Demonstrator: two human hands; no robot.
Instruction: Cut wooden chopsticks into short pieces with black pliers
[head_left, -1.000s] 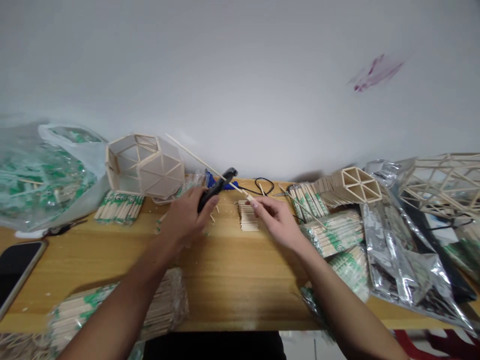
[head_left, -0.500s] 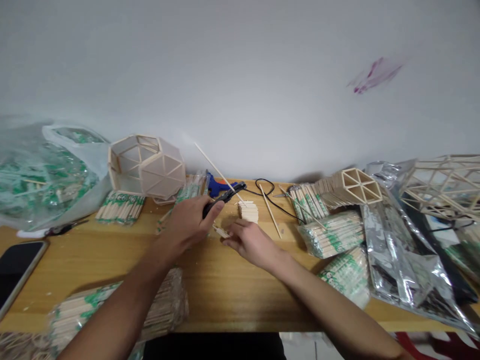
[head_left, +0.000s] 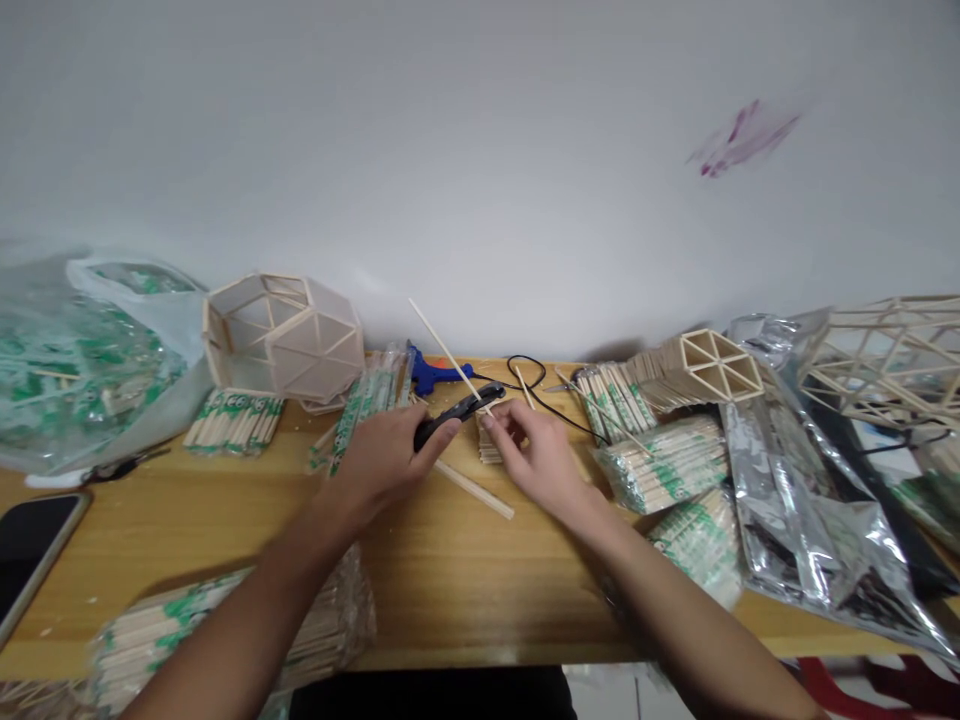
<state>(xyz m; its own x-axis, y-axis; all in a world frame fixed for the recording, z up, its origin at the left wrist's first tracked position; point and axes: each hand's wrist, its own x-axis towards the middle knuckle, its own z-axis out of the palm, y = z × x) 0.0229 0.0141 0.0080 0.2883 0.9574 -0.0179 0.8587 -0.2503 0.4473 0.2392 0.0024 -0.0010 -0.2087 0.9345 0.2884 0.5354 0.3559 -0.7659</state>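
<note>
My left hand is closed around the handles of black pliers, whose jaws are at a thin wooden stick slanting up to the left. My right hand pinches the lower end of that stick just right of the jaws. Below the right fingers sits a small stack of short sticks, partly hidden by the hand. Pale sticks lie side by side on the wood between my hands, their far ends hidden behind the left hand.
A blue glue gun with a black cord lies behind my hands. Latticed stick frames stand at back left and right. Packs of chopsticks, a silver bag, a plastic bag and a phone surround the wooden table.
My right hand has moved up and right from the sticks on the table to the stick's lower end. The pliers have shifted slightly right and down. The pale sticks now lie uncovered.
</note>
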